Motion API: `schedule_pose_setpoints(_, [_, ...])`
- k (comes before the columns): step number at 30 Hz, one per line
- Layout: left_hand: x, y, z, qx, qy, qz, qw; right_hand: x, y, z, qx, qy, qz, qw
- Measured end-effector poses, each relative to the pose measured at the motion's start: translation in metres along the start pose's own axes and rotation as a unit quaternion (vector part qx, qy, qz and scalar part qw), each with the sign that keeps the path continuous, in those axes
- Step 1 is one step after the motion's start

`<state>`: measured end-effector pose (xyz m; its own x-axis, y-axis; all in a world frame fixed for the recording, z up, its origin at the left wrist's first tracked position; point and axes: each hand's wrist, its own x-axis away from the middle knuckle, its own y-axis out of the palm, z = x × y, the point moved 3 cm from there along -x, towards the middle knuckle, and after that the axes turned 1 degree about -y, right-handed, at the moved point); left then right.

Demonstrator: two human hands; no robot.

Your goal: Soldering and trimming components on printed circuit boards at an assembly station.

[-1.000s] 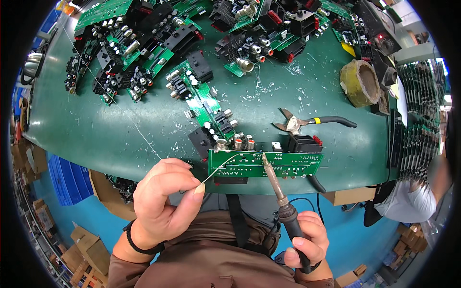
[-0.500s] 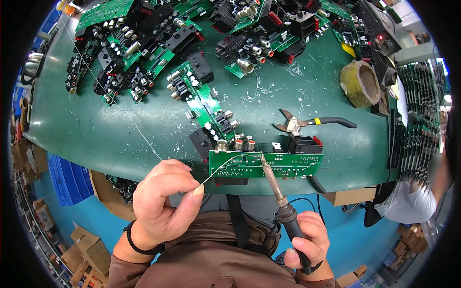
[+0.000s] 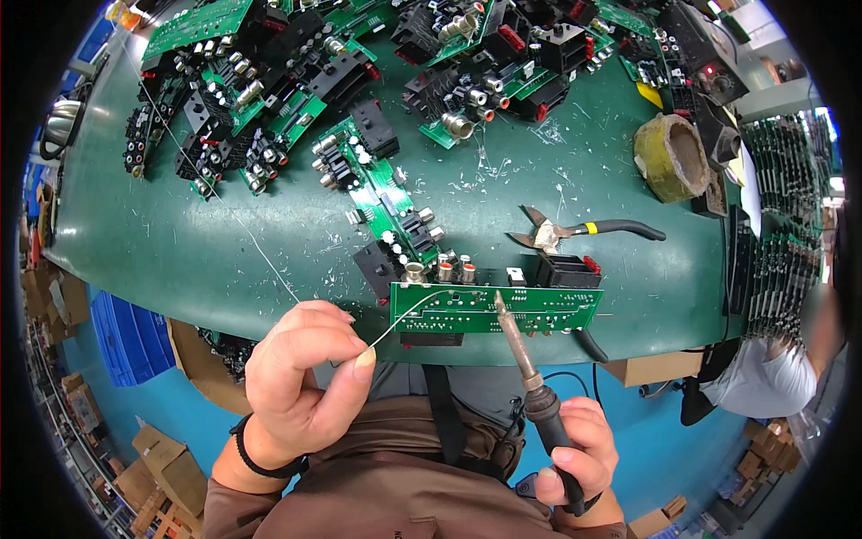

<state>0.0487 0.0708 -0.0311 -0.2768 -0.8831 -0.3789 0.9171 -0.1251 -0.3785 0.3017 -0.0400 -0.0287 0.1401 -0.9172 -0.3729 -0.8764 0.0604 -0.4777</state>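
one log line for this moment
left hand: pinches solder wire | right hand: grips soldering iron | tip on green circuit board

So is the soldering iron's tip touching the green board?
Touching. In the head view the soldering iron, held in the right hand, has its tip resting on the green board, no gap visible, near the end of the solder wire.

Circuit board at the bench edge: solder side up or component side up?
Solder side up: the circuit board shows green traces; its jacks hang off the far edge.
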Motion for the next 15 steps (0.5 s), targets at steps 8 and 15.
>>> schedule_pose_setpoints(8, [-0.0009, 0.0015, 0.0009, 0.0, -0.006, -0.02, 1.0, 0.0018, 0.0003, -0.0009, -0.007, 0.003, -0.003, 1.0])
schedule_pose_setpoints(15, [-0.0014, 0.0027, 0.001, -0.008, -0.011, -0.016, 1.0, 0.0012, 0.0012, -0.0008, -0.01, 0.006, -0.005, 1.0])
